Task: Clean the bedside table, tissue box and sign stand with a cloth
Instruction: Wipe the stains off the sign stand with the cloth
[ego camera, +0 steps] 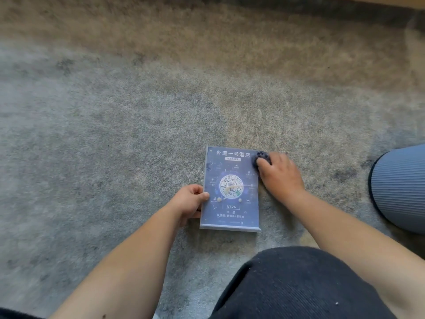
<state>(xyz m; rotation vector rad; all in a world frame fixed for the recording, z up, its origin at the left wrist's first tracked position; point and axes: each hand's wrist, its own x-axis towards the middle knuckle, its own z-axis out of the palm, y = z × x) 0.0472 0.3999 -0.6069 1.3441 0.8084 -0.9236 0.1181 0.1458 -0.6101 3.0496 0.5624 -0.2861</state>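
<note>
The sign stand (230, 188), a clear acrylic holder with a dark blue card and a round code in its middle, lies flat on the carpet. My left hand (189, 201) grips its left edge, thumb on the face. My right hand (279, 174) presses a small dark blue cloth (261, 157) against the stand's top right corner. Most of the cloth is hidden under my fingers. The bedside table and tissue box are out of view.
Grey and beige mottled carpet (115, 134) fills the view. A ribbed blue-grey rounded object (400, 187) sits at the right edge. My knee in black fabric (299, 284) is at the bottom, just below the stand.
</note>
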